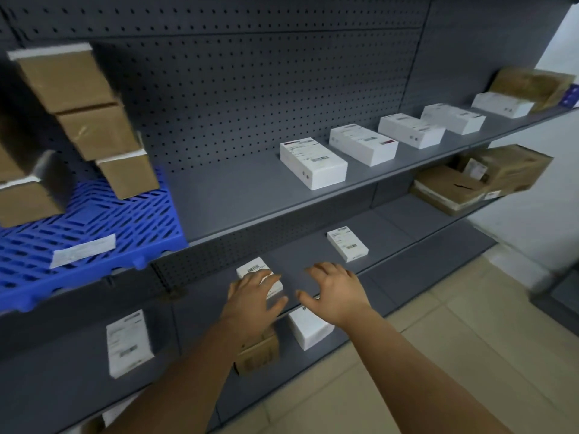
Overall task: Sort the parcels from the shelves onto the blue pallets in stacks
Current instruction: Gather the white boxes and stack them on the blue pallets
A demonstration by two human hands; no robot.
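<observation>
Head | L hand (253, 296) on white parcel (255, 270) | long axis front-to-back

Dim even light, blurred warped edges

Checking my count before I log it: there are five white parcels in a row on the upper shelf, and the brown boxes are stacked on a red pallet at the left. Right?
Not quite. The head view shows the pallet under the brown boxes is blue, not red. The rest stands: five white parcels sit in a row on the upper shelf.
</observation>
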